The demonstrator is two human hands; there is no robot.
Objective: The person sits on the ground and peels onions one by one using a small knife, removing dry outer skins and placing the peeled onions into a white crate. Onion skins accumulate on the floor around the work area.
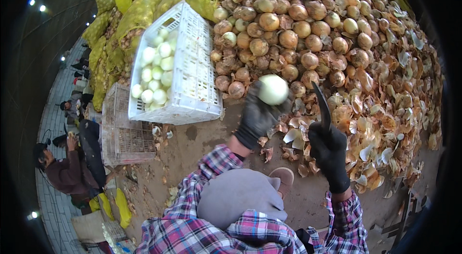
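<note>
In my black-gloved left hand (254, 120) is a peeled, pale onion (273, 90), held up in front of the near edge of the onion pile; the hand is a little blurred. My right hand (327, 153), also in a black glove, grips a knife (322, 106) with a dark, curved blade pointing up and away from me. The two hands are apart. To the left of my left hand stands a white plastic crate (198, 66) with many peeled onions (157, 71) in it. Unpeeled brown onions (288, 39) are heaped beyond my hands.
Loose onion skins (371, 127) cover the pile's right side. Yellow mesh sacks of onions (140, 8) lie behind the white crate. A dirty, pale crate (124, 135) stands at the left, near a seated co-worker (68, 174). More people sit farther back. My shoe (283, 180) is on the floor.
</note>
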